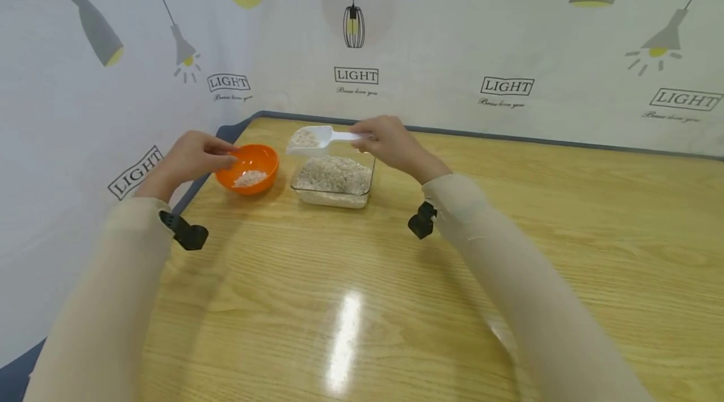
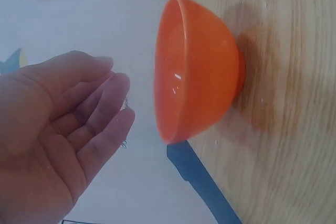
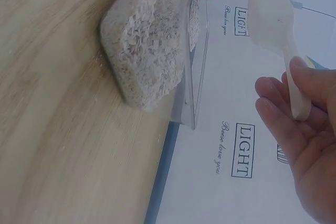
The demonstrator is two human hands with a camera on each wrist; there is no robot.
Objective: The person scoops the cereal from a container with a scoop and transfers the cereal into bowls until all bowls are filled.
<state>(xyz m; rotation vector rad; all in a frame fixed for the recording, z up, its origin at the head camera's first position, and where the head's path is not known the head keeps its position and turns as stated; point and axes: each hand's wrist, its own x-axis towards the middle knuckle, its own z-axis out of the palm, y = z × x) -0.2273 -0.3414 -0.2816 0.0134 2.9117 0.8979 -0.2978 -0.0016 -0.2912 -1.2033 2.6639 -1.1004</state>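
In the head view my right hand point(image 1: 390, 141) grips the handle of a white plastic scoop point(image 1: 325, 138) filled with pale oat flakes point(image 1: 304, 138). The scoop is held above a clear rectangular container point(image 1: 334, 200) heaped with flakes. From the right wrist, the scoop's handle point(image 3: 298, 90) lies between thumb and fingers. My left hand point(image 1: 195, 154) hovers at the left rim of an orange bowl point(image 1: 266, 182), which has a small pile of flakes point(image 1: 251, 178) at its bottom. The left wrist view shows that hand point(image 2: 73, 114) apart from the bowl point(image 2: 210, 72), fingers loosely bent, holding nothing.
Bowl and container stand side by side near the far left corner of the wooden table point(image 1: 430, 314). Behind and to the left hangs a white cloth point(image 1: 418, 31) printed with lamps. Dark cameras point(image 1: 192, 237) are strapped to both wrists. A few crumbs lie beside the container.
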